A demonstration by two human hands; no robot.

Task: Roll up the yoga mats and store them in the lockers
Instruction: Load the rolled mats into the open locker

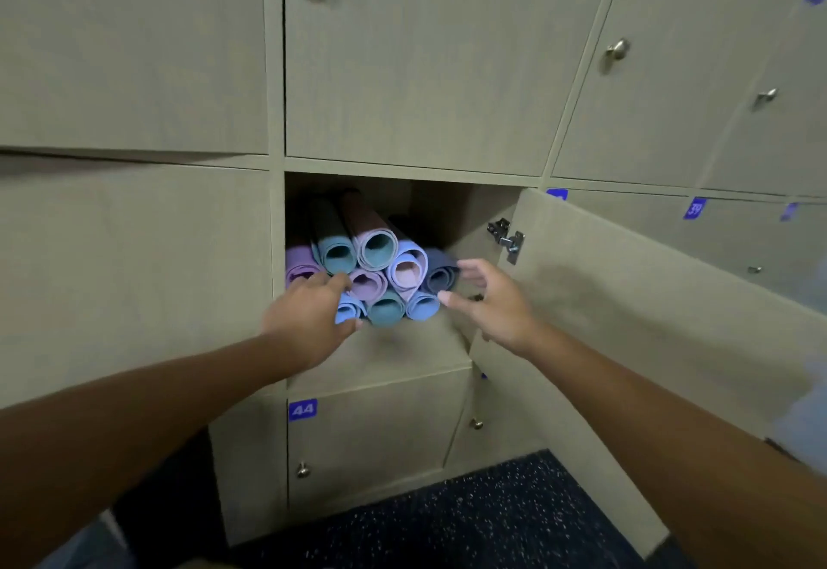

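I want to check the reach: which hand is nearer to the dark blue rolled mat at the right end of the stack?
Right. The right hand is just beside the dark blue mat; the left hand is at the stack's left side.

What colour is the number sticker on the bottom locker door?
Blue, with white digits 44, clear in the head view.

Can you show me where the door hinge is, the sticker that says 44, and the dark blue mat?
door hinge [506, 238]: head view, on its metal middle.
sticker [303, 409]: head view, on the number 44.
dark blue mat [441, 274]: head view, on its rolled end.
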